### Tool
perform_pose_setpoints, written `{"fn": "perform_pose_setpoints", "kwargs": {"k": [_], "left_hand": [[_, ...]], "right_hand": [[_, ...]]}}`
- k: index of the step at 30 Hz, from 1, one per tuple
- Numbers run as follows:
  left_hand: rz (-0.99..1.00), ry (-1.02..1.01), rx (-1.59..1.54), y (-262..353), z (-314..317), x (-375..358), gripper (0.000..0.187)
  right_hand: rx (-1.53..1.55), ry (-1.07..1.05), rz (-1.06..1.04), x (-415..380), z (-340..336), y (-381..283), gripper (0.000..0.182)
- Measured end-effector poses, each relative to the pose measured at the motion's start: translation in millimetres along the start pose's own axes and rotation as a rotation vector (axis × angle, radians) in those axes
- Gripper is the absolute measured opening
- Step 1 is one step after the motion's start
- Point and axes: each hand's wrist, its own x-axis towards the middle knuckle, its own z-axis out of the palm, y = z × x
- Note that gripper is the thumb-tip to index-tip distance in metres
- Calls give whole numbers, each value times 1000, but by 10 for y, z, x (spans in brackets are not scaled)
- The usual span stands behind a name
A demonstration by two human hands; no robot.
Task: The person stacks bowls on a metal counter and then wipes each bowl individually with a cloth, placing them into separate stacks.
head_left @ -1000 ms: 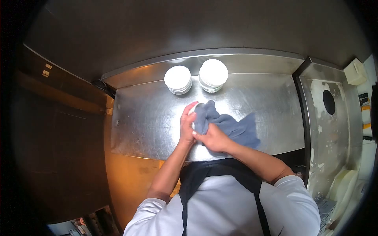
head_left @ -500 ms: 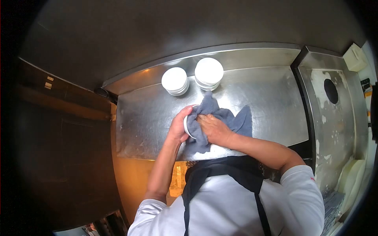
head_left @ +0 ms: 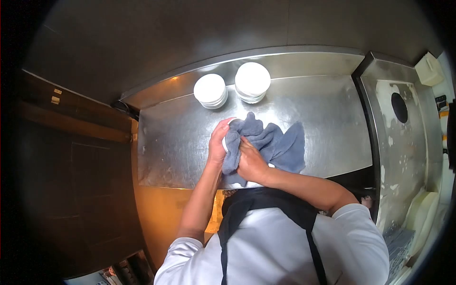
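Observation:
My left hand is closed around the outer side of a white dish, tilted so that only slivers of its rim show. A blue-grey cloth covers most of the dish and trails to the right over the metal counter. My right hand presses a bunched part of this cloth against the dish, its fingertips partly hidden in the folds. Beyond my hands stand two stacks of white dishes, a left stack and a taller-looking right stack.
The stainless counter has a raised back edge. To the right, past a dark gap, is a wet metal surface with a dark round hole. A pale box sits at the far right corner.
My right hand has shifted slightly down and the cloth has bunched differently, covering more of the dish rim. My left hand has turned a little around the dish. The stacks stay put.

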Motion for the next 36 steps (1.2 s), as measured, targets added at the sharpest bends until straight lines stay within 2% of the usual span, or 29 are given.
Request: {"fn": "perform_pose_setpoints", "kwargs": {"k": [2,5,7,14,16,17,19,21,22,24,25,28,29,32,33,34,36], "left_hand": [[123,-85,39,-8,-22,-6,55],[128,-229,-206,-109,-131,-10,64],[87,-201,-311,-195,-161,-35,70],[111,-172,-442,-244,-103,-127,75],[90,-208,-415,-178,-84,-145,73],[81,-225,-401,-142,-81,-156,71],[-67,-286,-354,-11,-144,-147,69],[-200,-377,-238,120,-224,-91,62],[-170,-370,-154,149,-225,-83,61],[-102,-352,15,251,-165,-65,59],[-76,-381,1,338,-74,-99,57],[51,-239,-57,305,3,-119,61],[168,-179,36,244,23,-110,57],[207,63,-119,63,41,-88,49],[113,104,-192,121,103,-105,49],[70,111,-170,182,128,-148,50],[-5,123,-132,298,184,-181,54]], "right_hand": [[31,26,14,17,-21,-83,51],[-288,-30,-79,26,-92,-160,44],[-453,-104,-92,38,-152,-259,42],[-533,-132,-93,33,-211,-389,40],[-599,-211,-104,72,-288,-392,40],[-560,-191,-184,73,-320,-328,40],[-478,-151,-341,90,-451,-117,41],[-524,-221,-502,106,-543,85,46],[-577,-228,-557,98,-509,167,47],[-572,-204,-470,65,-416,173,47],[-568,-192,-432,75,-374,147,47],[-314,2,-219,78,-146,-18,45],[-184,17,-176,62,-123,-44,43],[187,66,-47,54,-137,-54,34],[259,44,-35,66,-141,96,34],[377,-56,145,104,-306,103,31],[671,3,226,205,-529,205,29]]}}
